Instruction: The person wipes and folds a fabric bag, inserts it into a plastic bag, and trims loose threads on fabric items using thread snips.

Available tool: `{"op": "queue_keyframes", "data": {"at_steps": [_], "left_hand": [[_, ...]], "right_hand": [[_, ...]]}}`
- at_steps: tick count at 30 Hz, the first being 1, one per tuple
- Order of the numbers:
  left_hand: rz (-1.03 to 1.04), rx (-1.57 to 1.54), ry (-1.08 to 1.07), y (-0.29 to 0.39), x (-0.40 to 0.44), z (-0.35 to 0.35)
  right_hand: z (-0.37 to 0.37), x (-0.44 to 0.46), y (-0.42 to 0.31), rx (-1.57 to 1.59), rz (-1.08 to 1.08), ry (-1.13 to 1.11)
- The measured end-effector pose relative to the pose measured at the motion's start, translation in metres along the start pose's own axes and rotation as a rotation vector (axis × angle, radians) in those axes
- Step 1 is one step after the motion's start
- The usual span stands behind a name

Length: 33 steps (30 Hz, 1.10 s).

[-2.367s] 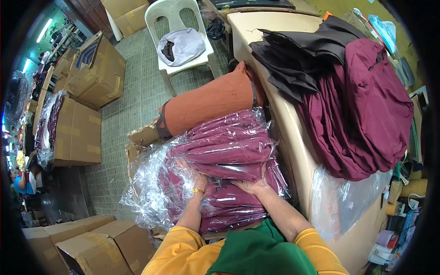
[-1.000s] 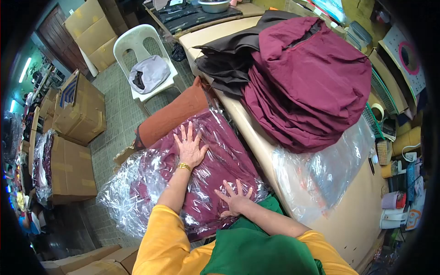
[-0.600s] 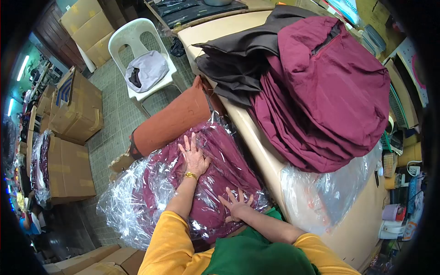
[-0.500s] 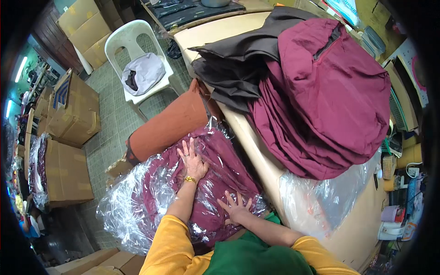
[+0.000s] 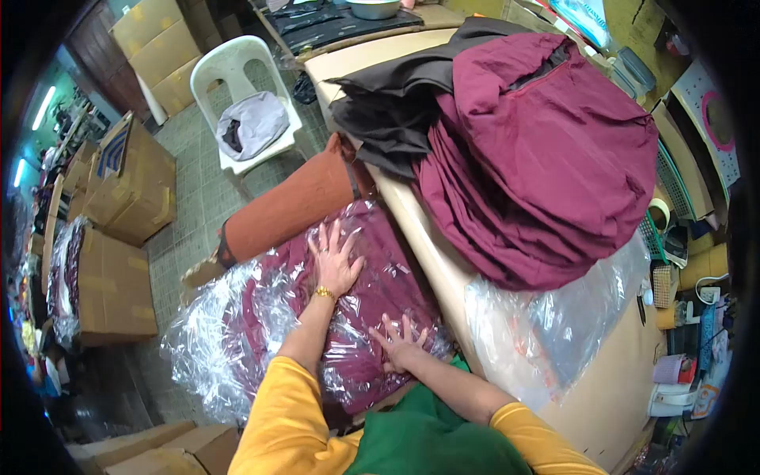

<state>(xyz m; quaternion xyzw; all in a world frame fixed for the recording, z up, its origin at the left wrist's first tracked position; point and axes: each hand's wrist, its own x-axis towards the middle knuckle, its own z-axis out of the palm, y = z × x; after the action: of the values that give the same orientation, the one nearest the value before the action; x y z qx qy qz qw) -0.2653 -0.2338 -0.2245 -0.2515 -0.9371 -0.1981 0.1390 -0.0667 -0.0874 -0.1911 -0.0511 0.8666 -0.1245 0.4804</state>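
Observation:
My left hand (image 5: pixel 336 265) lies with fingers spread on top of maroon fabric packed in clear plastic (image 5: pixel 368 305). Closer to my body, my right hand (image 5: pixel 402 346) presses on the same plastic-wrapped bundle, its fingers also apart. Loose crinkled plastic (image 5: pixel 210 340) bulges out on the bundle's left side. A rust-brown roll (image 5: pixel 289 207) lies against the bundle's far edge. On the table (image 5: pixel 602 396) to the right sits a pile of maroon fabric pieces (image 5: pixel 554 166), with dark cloth (image 5: pixel 388 103) at its left and flat clear plastic bags (image 5: pixel 554 332) under its near side.
A white plastic chair (image 5: pixel 273 142) holding a grey cloth bundle (image 5: pixel 255 125) stands beyond the roll. Cardboard boxes (image 5: pixel 119 289) stand at the left, with more boxes (image 5: pixel 170 455) at the lower left. Baskets and small containers (image 5: pixel 673 368) line the table's right side.
Earlier my hands were at the near side of a raised, folded part of the wrapped bundle; now they lie spread on its flattened top. The view has shifted, and the table pile appears further left.

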Motion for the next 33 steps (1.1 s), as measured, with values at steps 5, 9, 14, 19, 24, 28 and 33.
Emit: {"op": "queue_keyframes", "data": {"at_steps": [5,9,14,19,24,28,33], "left_hand": [[0.013,0.097,-0.016,0.057,-0.012,-0.135],[-0.317,0.346,-0.017,0.038,-0.066,-0.196],[-0.429,0.255,-0.105,-0.054,-0.133,-0.143],[-0.411,0.272,-0.121,0.014,-0.135,-0.196],[-0.349,0.088,-0.654,0.015,-0.182,-0.154],[-0.394,0.234,-0.880,0.052,-0.094,-0.236],[0.220,-0.258,-0.067,0.177,0.001,-0.294]], "right_hand": [[-0.029,-0.046,-0.030,0.062,0.002,0.005],[-0.021,-0.089,-0.065,0.096,-0.149,0.102],[0.007,-0.097,-0.082,0.129,-0.270,0.145],[0.002,-0.088,-0.043,0.046,-0.216,0.252],[-0.013,-0.160,-0.026,0.136,-0.347,0.383],[-0.007,-0.280,0.024,0.536,-0.537,0.742],[0.035,-0.355,0.175,0.901,0.199,1.574]]}}
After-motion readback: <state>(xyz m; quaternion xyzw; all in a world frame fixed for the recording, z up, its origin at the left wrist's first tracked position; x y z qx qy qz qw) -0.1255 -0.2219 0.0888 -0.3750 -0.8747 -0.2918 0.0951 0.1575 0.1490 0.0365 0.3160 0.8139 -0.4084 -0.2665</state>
